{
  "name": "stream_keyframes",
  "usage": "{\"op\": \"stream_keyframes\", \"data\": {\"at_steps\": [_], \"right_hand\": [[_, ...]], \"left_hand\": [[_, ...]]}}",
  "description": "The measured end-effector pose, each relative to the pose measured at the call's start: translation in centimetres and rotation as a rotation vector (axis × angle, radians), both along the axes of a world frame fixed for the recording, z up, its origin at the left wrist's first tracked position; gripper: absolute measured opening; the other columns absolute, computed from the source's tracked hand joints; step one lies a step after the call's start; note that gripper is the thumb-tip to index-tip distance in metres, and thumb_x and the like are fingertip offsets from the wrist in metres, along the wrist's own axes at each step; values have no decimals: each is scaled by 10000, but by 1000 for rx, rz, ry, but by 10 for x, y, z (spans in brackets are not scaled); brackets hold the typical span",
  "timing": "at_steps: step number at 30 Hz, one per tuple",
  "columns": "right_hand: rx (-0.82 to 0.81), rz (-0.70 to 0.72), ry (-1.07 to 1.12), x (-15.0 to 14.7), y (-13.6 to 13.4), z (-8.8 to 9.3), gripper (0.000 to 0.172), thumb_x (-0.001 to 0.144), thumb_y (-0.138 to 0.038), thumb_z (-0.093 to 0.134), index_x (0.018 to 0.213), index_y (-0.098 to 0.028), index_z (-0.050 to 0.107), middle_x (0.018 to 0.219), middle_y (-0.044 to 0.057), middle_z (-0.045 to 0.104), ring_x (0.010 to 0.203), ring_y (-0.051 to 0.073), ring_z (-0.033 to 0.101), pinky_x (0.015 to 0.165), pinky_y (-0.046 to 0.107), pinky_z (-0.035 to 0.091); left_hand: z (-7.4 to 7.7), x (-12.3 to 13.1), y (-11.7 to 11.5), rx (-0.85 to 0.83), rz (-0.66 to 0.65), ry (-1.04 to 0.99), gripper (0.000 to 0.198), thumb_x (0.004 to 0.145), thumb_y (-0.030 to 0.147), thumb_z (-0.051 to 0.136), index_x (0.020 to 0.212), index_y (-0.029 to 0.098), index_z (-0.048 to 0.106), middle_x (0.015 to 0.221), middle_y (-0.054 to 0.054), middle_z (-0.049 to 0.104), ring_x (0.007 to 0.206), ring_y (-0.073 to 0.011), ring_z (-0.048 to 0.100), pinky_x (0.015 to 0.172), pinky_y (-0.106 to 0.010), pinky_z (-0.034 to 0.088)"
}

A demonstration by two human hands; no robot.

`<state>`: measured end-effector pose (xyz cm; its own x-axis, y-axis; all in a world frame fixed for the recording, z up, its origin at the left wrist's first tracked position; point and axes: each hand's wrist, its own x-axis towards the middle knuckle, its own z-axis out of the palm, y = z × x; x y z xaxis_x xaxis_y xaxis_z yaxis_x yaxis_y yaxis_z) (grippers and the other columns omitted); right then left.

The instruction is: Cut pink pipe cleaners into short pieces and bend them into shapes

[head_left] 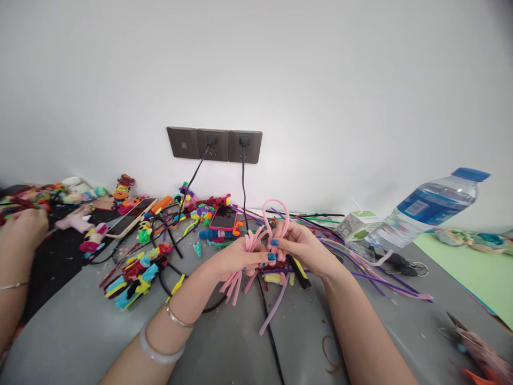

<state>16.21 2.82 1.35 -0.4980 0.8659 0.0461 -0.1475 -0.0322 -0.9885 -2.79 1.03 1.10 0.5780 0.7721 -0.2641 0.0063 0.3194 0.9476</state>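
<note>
My left hand [236,259] and my right hand [304,243] meet above the grey table [224,342], both closed on a bundle of pink pipe cleaners [272,224]. Loops of the pink stems rise above my fingers, and loose ends hang below my left hand. A longer lilac stem [274,310] trails down onto the table beneath them. My left wrist carries a clear bangle and a thin metal bracelet.
Colourful pipe-cleaner figures [136,272] lie at left. Two phones [130,216] [224,218] sit near the wall, with black cables [242,187] running to a wall socket [214,144]. A water bottle [425,211] lies tilted at right beside a small carton [356,224]. Another person's hand [22,230] is at far left.
</note>
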Motion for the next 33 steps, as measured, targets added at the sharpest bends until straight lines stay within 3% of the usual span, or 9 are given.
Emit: {"op": "stream_keyframes", "data": {"at_steps": [7,16,22,28,33], "right_hand": [[17,-8,-22,0,-1,2,337,728,-384,818,744,-181,551,613,-19,654,491,98,603,489,215,508],[20,13,-17,-1,-1,1,328,737,-372,814,753,-191,540,608,-26,638,505,116,619,509,229,496],[10,-1,25,0,-3,1,329,765,-399,790,761,-193,533,693,-16,637,531,98,589,510,214,466],[-33,74,154,4,-7,6,272,727,-390,824,837,-201,662,850,31,679,594,100,626,549,216,520],[58,-113,194,6,-3,3,285,664,-444,855,784,-216,734,903,52,668,610,125,632,539,253,552]], "left_hand": [[-5,0,2,-13,2,-36,467,620,524,828,713,133,591,568,84,362,477,-34,263,470,-227,193],[-3,2,-1,-7,-23,-68,495,691,562,770,859,113,647,659,29,503,460,-18,254,455,-231,164],[-1,2,-3,3,-99,-128,413,776,540,702,872,149,609,600,78,369,455,-27,182,450,-221,152],[-2,-5,1,-100,-141,-183,223,832,342,624,743,161,530,526,99,308,397,-19,177,437,-216,145],[0,-7,2,-123,-156,-237,199,809,253,569,662,158,473,553,87,350,372,-3,204,437,-228,152]]}}
